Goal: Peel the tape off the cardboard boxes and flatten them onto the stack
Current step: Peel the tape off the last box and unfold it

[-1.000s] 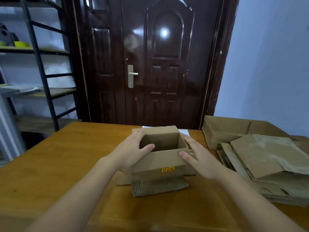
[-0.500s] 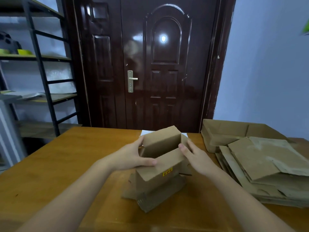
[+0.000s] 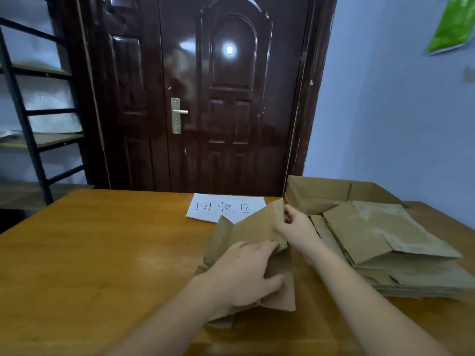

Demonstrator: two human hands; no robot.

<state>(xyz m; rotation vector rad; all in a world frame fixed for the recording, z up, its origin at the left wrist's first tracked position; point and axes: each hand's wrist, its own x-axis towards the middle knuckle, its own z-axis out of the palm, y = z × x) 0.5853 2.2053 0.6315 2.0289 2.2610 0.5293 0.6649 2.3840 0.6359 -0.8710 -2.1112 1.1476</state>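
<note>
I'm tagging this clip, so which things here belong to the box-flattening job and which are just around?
Job:
collapsed box, pressed by the left hand, gripped by the right hand
stack of flattened cardboard

Just around:
paper sign
wooden table
door
shelving rack
green poster

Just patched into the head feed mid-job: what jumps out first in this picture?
Front and centre, both hands work a collapsed cardboard box on the wooden table: the left hand presses it flat while the right hand grips its raised far edge. To the right lies the stack of flattened cardboard; behind the box, a white handwritten paper sign sits before the dark door.
</note>
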